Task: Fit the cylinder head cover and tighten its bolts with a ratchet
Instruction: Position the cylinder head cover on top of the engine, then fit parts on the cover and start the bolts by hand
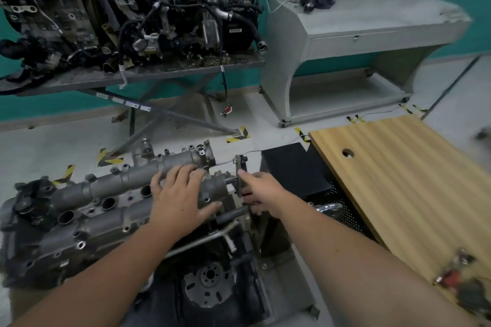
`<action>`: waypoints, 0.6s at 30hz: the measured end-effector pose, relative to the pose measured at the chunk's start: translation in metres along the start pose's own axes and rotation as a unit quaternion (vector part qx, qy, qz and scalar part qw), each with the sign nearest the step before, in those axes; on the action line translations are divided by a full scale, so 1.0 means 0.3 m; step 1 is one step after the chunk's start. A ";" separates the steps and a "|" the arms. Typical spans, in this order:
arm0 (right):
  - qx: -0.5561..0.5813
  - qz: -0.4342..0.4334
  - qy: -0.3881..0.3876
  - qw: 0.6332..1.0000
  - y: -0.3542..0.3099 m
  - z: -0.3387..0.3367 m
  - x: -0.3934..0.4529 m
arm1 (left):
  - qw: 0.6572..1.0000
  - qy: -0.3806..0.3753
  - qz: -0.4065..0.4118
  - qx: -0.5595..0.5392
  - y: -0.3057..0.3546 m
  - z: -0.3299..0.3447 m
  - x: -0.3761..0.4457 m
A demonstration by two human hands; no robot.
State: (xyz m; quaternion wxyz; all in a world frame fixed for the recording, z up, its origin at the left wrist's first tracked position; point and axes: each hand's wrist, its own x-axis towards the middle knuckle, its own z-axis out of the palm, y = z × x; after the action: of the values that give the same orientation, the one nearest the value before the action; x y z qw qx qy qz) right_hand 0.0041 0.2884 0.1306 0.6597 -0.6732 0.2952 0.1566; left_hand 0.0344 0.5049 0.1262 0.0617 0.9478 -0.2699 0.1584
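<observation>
Grey cast metal lies under both hands. Fingers [195, 175] of the left hand [180, 194] are spread flat and fairly wide, pressing down on the right-hand end of the cylinder head cover [106, 202]; they curl round nothing. The right hand [261, 190] reaches to the same end, its fingers closed about a dark bracket-like part [240, 180] that stands upright against the cover's end face; exactly what it pinches there I cannot tell.

The cover sits along the top of the engine [207, 281], running from lower left to upper right, its open plug wells showing. It looks laid in place but probably not settled, since both hands are seating or aligning it. I can make out bolt bosses along its edges, yet cannot say whether bolts stand in them. A chromed tool [328, 208], possibly the ratchet, lies just right of the engine, untouched, beside the wooden desk [398, 180]. So fitting seems under way, and tightening is all left.
</observation>
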 end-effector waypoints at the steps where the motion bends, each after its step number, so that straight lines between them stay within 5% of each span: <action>1: -0.009 -0.006 0.012 1.000 0.005 -0.052 -0.010 | 1.000 0.001 0.020 -0.013 0.073 0.002 0.038; 18: 0.027 0.080 0.303 0.949 0.559 -1.088 -0.382 | 0.925 -0.187 0.318 -0.096 1.367 0.276 0.195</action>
State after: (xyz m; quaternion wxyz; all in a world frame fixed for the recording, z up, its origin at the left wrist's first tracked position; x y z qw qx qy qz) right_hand -0.2445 -0.0024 0.0923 0.5423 -0.6448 0.5385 -0.0105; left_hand -0.1144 0.1121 0.0805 0.0473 0.8141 -0.5776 -0.0367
